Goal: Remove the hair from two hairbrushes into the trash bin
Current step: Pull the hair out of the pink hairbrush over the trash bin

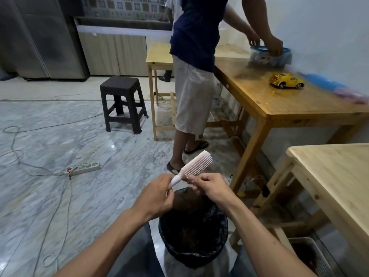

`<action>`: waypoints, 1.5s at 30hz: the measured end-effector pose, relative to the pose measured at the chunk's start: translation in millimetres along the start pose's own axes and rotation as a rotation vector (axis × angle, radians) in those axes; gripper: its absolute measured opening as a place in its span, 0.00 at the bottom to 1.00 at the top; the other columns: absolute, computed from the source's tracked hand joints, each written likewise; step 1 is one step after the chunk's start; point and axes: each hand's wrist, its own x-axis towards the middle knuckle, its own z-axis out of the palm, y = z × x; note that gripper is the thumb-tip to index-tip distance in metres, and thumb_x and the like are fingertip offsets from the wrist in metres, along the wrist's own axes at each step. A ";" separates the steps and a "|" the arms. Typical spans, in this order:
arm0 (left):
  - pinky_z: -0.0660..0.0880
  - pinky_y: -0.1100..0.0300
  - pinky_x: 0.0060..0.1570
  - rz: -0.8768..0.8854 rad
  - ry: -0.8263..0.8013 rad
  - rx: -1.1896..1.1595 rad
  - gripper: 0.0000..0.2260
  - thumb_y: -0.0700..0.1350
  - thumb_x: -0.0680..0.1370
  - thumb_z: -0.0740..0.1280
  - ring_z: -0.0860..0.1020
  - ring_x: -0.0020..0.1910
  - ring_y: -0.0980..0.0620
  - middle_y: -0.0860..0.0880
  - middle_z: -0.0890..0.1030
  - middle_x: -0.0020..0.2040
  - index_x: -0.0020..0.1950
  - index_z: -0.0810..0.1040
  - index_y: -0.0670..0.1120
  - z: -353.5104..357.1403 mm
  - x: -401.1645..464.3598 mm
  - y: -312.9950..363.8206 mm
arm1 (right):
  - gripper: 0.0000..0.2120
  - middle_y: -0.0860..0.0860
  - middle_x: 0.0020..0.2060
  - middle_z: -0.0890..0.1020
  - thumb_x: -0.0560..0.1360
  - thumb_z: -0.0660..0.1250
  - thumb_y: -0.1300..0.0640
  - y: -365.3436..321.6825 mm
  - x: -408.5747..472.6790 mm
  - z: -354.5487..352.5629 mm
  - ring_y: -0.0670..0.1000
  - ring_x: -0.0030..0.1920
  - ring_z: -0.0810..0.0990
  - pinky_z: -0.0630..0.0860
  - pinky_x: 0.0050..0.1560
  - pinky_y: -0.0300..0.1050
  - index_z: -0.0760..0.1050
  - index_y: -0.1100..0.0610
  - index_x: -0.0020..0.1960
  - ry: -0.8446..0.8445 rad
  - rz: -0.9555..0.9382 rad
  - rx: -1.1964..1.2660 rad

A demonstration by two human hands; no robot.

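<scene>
A pale pink hairbrush [194, 164] is held tilted above the trash bin [217, 248], a round bin lined with a black bag between my knees. My left hand [157, 193] grips the brush's handle. My right hand [209, 186] pinches at the bristles near the base of the brush head, fingers closed. Dark brownish hair [187, 200] shows just below my hands, over the bin's far rim. Only one hairbrush is in view.
Another person [194, 56] stands close ahead at a wooden table [299, 108] bearing a yellow toy car [286, 80] and a blue bowl [270, 55]. A light wooden table [339, 176] stands at my right, a dark stool [121, 102] and power strip [84, 168] with cables at left.
</scene>
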 end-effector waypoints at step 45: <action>0.66 0.51 0.33 -0.298 -0.052 0.054 0.10 0.50 0.82 0.57 0.73 0.33 0.46 0.49 0.76 0.35 0.45 0.71 0.48 -6.7 -3.1 -4.9 | 0.33 0.51 0.64 0.81 0.76 0.70 0.39 4.5 5.4 -17.0 0.52 0.62 0.82 0.77 0.67 0.51 0.67 0.49 0.77 0.064 0.203 -0.192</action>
